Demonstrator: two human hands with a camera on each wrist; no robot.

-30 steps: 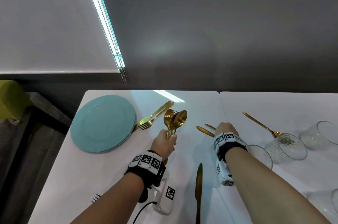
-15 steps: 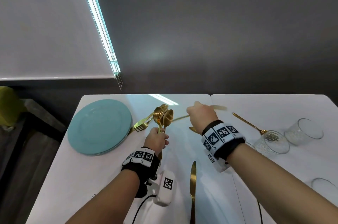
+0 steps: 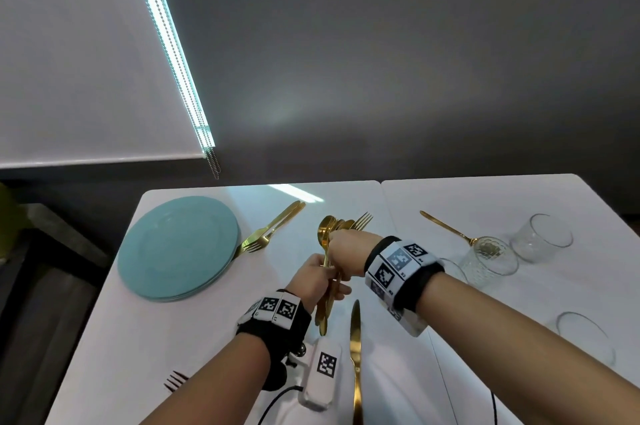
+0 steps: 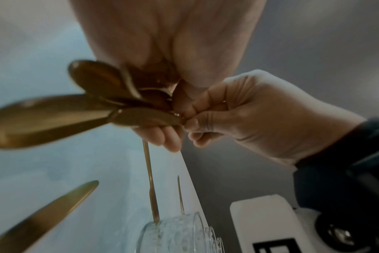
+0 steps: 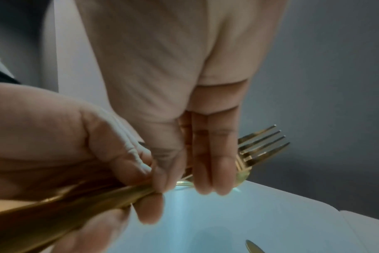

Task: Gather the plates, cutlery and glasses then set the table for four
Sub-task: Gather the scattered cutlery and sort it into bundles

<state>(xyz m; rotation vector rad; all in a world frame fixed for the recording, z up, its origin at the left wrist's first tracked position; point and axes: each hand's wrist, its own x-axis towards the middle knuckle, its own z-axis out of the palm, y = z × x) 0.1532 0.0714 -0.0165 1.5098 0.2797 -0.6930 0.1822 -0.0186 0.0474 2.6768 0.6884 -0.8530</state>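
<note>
My left hand (image 3: 325, 280) grips the handles of a bundle of gold cutlery (image 3: 329, 230), spoon bowls upward, above the white table (image 3: 214, 338). My right hand (image 3: 341, 244) reaches across from the right and pinches a gold fork (image 3: 363, 219) against that bundle. In the right wrist view the fork tines (image 5: 263, 142) stick out past my right fingers (image 5: 214, 164), and the left hand (image 5: 65, 137) wraps the handles. A stack of teal plates (image 3: 176, 248) lies at the table's left. Several glasses (image 3: 491, 261) stand at the right.
Two gold pieces (image 3: 273, 227) lie beside the plates. A gold knife (image 3: 356, 348) lies close to me, and another gold piece (image 3: 446, 227) points at the patterned glass. Dark fork tines (image 3: 175, 381) show at the near left. A dark wall runs behind the table.
My right hand lifted a fork off the table and carried it left to the bundle in my left hand. The left hand kept its grip and shifted slightly.
</note>
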